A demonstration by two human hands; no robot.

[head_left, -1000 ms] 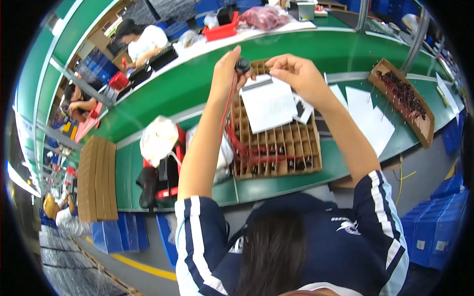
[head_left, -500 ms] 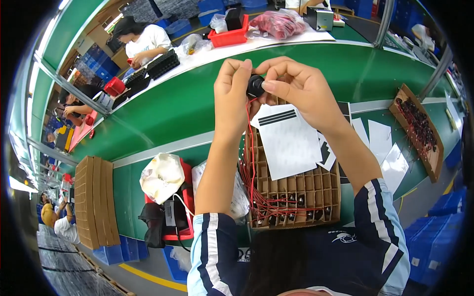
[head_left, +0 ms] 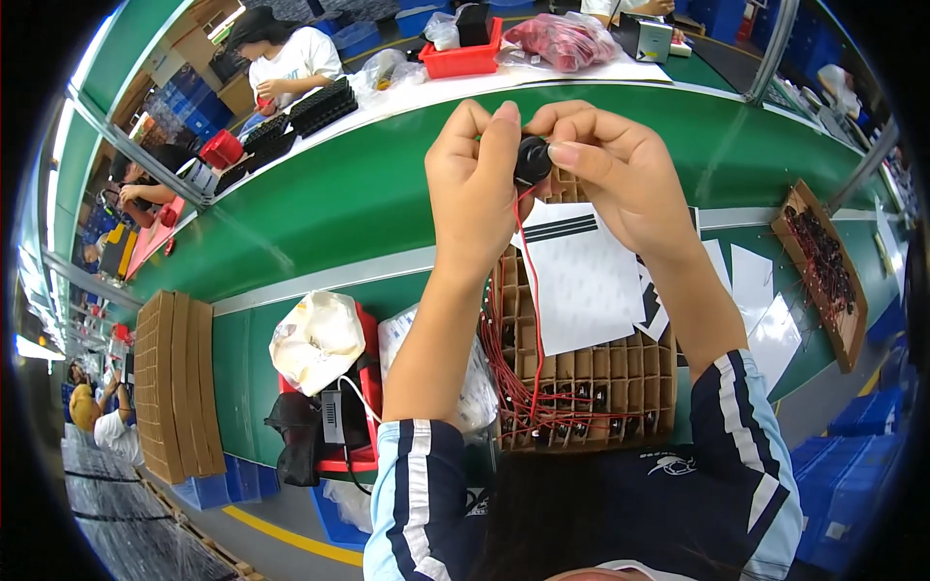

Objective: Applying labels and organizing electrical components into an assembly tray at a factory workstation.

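Note:
A small round black part with red wire leads (head_left: 533,161) is held up between my two hands, above the far end of a cardboard divider tray (head_left: 635,387). My left hand (head_left: 470,179) pinches it from the left, thumb upright. The thumb and fingertips of my right hand (head_left: 625,174) close on its right side. From the part, a red wire (head_left: 536,290) hangs down to a bundle of red wires along the tray's left side. Black wired parts (head_left: 591,397) sit in the tray's near cells. A white printed sheet (head_left: 581,290) covers some cells.
Left of the tray, a red bin (head_left: 366,339) holds a white cloth-like bundle (head_left: 318,341) and a black device. Folded cardboard dividers (head_left: 174,387) stand at the far left. Another cardboard tray (head_left: 823,271) of wired parts lies right. Across the green partition (head_left: 358,194), a co-worker (head_left: 291,63) sits.
Both hands have shifted slightly right and up with the black part between them. Its red wire now hangs longer over the tray. The whole view has turned a little.

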